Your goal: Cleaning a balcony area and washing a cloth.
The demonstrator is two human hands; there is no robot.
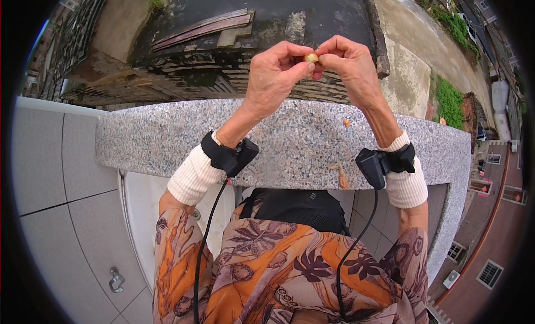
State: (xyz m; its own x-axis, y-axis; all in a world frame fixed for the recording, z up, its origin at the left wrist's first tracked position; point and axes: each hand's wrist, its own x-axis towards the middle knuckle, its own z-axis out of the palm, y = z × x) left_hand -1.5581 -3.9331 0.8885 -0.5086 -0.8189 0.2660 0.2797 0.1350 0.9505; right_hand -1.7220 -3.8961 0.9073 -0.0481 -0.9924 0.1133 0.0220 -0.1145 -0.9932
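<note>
A small, round, pale-yellow bulb (311, 58), like a peeled shallot, sits between the fingertips of both hands. My left hand (271, 75) pinches it between thumb and fingers from the left. From the right, the thumb and index finger of my right hand (352, 67) press against it. Both hands are held out past the far edge of a speckled granite ledge (288, 144). A brown papery skin (342, 177) lies near the ledge's front edge, and a small orange-brown scrap (346, 123) rests farther back on the stone.
Beyond the ledge is a drop to a dark roof with wooden planks (202, 29) on it. A white basin (142, 203) stands below at the left, beside a tiled wall (39, 157) with a metal fixture (116, 280). Black cables (205, 240) hang from both wrist devices.
</note>
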